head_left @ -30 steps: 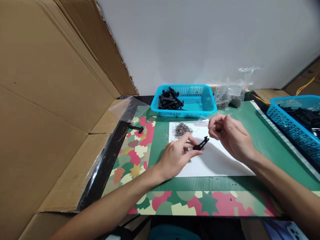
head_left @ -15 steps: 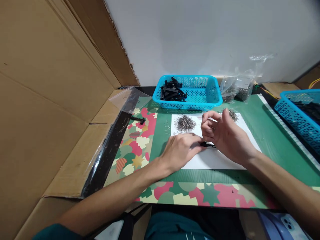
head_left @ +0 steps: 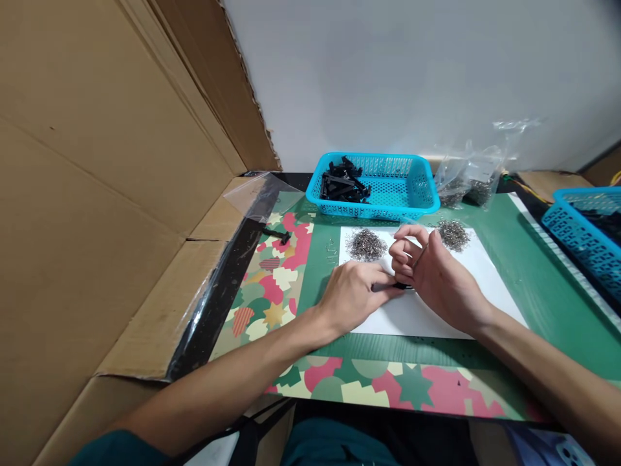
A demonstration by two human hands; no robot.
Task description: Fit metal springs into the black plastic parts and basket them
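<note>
My left hand [head_left: 353, 294] is closed on a small black plastic part [head_left: 403, 285] over a white paper sheet [head_left: 412, 317]. Close beside it, my right hand [head_left: 436, 272] is turned partly palm up with curled fingers, and a thin metal piece [head_left: 420, 255] shows between fingers and palm. One pile of small metal pieces [head_left: 367, 244] lies on the sheet beyond my left hand. Another metal pile [head_left: 453, 235] sits behind my right hand.
A blue basket [head_left: 373, 211] with black parts stands at the back, beside clear bags [head_left: 478, 184] of metal pieces. Another blue basket [head_left: 577, 236] is at the right. A black part [head_left: 277, 235] lies on the left. Cardboard [head_left: 97, 162] walls the left side.
The view has shifted slightly, so the scene sits a little lower and farther right. My right fingers have moved, and the thin metal piece now shows in that hand.
</note>
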